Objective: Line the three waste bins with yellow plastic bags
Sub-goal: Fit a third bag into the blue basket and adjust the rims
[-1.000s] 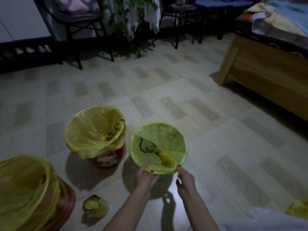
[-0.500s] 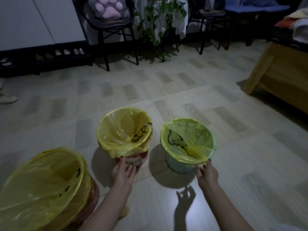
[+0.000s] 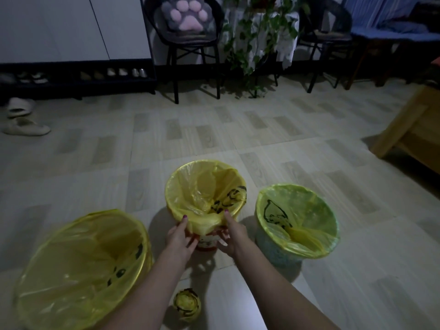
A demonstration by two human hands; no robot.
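At middle bin (image 3: pixel 206 242) rim, both hands' fingers (image 3: pixel 183 222) prob. pinch bag overhang (image 3: pixel 202 225).

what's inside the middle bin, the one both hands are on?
Inside the middle bin only a yellow bag with black print shows, folded over the rim. Left hand and right hand grip its front. The bin's floor is covered by the bag.
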